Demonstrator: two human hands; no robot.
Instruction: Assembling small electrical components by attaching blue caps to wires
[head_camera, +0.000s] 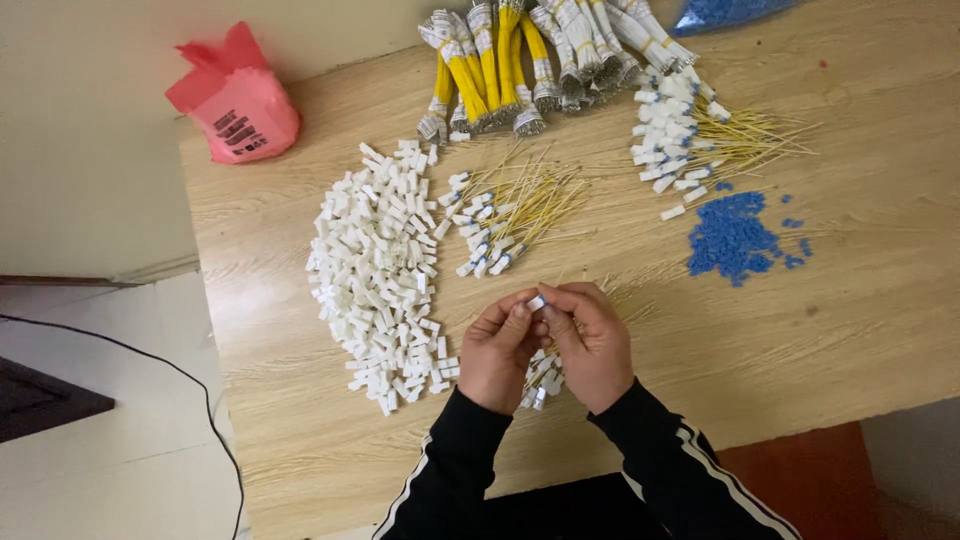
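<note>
Your two hands meet at the middle of the table, and between their fingertips sits one small white connector piece (537, 301) with a blue end. Your left hand (500, 350) is curled narrow, thumb and forefinger pinched on that piece; your right hand (592, 342) closes on it from the other side, fingers bent tight over it. Just below your hands, at 6 o'clock, a small cluster of finished wired pieces (541, 378) lies half hidden; I cannot count them. At 9 to 10 o'clock spreads one large heap of white plastic housings (382, 270), far too many to count, well over a hundred. At 12 o'clock, near your fingers, lies one loose pile of yellow wires with white ends (508, 215), some dozens. Further out at 12 o'clock are bundled yellow wires (500, 65), about ten bundles fanned side by side. At 1 o'clock sits a second pile of white-capped yellow wires (700, 135), and at 2 o'clock one patch of small blue beads (733, 240) with a few strays beside it. One blue bag (725, 12) shows at the top edge, one pink plastic bag (237, 98) stands at 10 o'clock off the wooden table (860, 320), and one black cable (130, 350) runs along the floor at 8 o'clock.
</note>
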